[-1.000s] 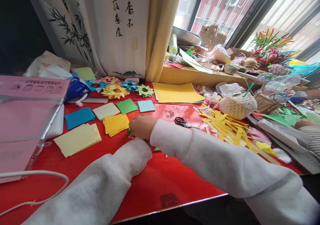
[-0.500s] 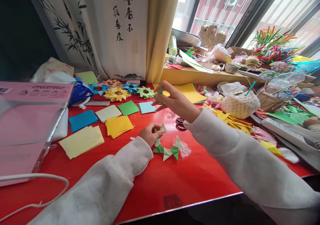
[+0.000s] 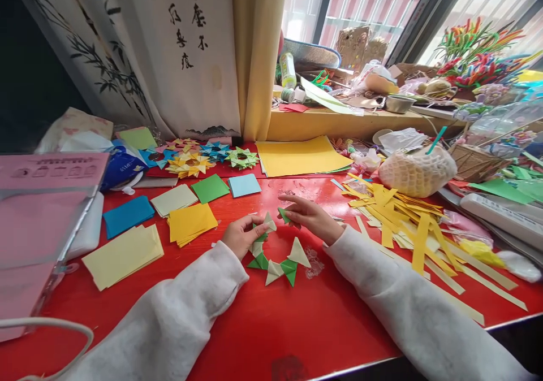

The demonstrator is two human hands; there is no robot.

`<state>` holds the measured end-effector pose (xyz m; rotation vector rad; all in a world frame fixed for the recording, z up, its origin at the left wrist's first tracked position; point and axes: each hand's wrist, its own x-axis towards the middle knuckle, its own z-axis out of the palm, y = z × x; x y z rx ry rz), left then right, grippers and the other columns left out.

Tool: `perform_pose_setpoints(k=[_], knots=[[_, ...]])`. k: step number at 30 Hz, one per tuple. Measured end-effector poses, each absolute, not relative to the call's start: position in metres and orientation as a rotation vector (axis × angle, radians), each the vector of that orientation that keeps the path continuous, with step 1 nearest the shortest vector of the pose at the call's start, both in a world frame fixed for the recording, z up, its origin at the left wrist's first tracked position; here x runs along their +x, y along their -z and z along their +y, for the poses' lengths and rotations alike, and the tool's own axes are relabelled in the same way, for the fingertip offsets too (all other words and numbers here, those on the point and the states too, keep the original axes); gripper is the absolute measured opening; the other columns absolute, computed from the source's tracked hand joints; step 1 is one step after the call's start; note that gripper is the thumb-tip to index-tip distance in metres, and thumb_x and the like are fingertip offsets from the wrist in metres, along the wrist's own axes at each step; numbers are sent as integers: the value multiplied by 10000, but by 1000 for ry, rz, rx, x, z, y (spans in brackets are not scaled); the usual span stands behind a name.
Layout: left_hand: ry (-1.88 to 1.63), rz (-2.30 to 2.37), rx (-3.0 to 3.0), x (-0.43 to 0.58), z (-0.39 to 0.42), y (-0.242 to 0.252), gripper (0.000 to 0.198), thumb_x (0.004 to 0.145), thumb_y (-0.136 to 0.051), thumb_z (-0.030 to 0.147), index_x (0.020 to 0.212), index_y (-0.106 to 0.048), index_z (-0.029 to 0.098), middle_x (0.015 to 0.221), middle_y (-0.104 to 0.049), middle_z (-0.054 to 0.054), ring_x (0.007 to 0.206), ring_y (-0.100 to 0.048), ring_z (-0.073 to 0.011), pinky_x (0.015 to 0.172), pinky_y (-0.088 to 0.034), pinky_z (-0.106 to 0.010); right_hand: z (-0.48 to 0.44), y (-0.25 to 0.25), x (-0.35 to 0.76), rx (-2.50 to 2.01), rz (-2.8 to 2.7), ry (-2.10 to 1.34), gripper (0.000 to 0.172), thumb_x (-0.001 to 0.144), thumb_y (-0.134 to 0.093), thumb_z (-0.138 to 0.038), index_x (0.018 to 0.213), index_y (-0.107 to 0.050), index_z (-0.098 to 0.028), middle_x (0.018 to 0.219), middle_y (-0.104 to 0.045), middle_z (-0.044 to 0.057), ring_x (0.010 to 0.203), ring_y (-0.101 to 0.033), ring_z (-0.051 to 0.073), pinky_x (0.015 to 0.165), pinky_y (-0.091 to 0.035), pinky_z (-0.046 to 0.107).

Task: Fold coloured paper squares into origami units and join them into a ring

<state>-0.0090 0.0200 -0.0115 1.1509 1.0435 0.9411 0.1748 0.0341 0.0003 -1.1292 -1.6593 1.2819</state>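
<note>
A: Status?
B: Partial paper ring on the red table, gap at its far right. My left hand pinches its far end. My right hand grips a green piece just beside that end.
A: Step?
B: Joining pieces, I'd judge. Next calls for lining green up, left steady.
A: Beyond?
B: Yellow squares left of the ring, green star farthest.

The person's forearms slant in toward each other, sleeved in pale fleece down to the wrists. I see the left hand pinching, thumb against bent fingers. The right hand faces it, near but apart, its upper finger stretched, the lower ones curled.
</note>
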Motion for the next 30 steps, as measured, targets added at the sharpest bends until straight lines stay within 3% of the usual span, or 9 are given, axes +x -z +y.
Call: perform_pose_setpoints(k=[6,10,12,21,30], knots=[[-935,1011,1119,-7,17,7,300,577,-660,361,733,-549,130,633,-605,0,456,-565,-105,454,-451,-222,24,-3,170,-1078,-1497,-1320,202,632,-627,-263,768,-556,-132,699,-542,5,596,-472,76,536,-370,209],[-996,1005,1166,-8,16,5,277,607,-643,344,761,-544,135,665,-625,-19,492,-590,-126,448,-446,-215,15,-9,166,-1073,-1502,-1268,182,685,-584,-285,813,-556,-159,542,-430,-52,466,-369,47,418,-297,179],[-1021,995,1184,-8,15,3,268,615,-639,333,774,-542,139,679,-627,-23,520,-600,-137,453,-449,-217,12,-11,165,-1057,-1566,-1188,184,699,-573,-285,840,-543,-169,570,-441,-47,456,-374,45,403,-302,177],[-1045,1002,1200,-7,12,1,242,629,-631,320,771,-545,144,679,-622,-22,539,-599,-139,478,-461,-230,7,-11,167,-1106,-1989,-561,109,781,-484,-228,872,-515,-176,774,-564,18,591,-497,82,535,-419,209],[-1055,1030,1239,-7,10,1,239,643,-611,337,777,-542,151,671,-612,-21,553,-599,-146,500,-467,-244,4,-16,165,-963,-2167,-231,105,802,-432,-140,867,-513,-148,752,-562,52,649,-496,107,589,-442,234]])
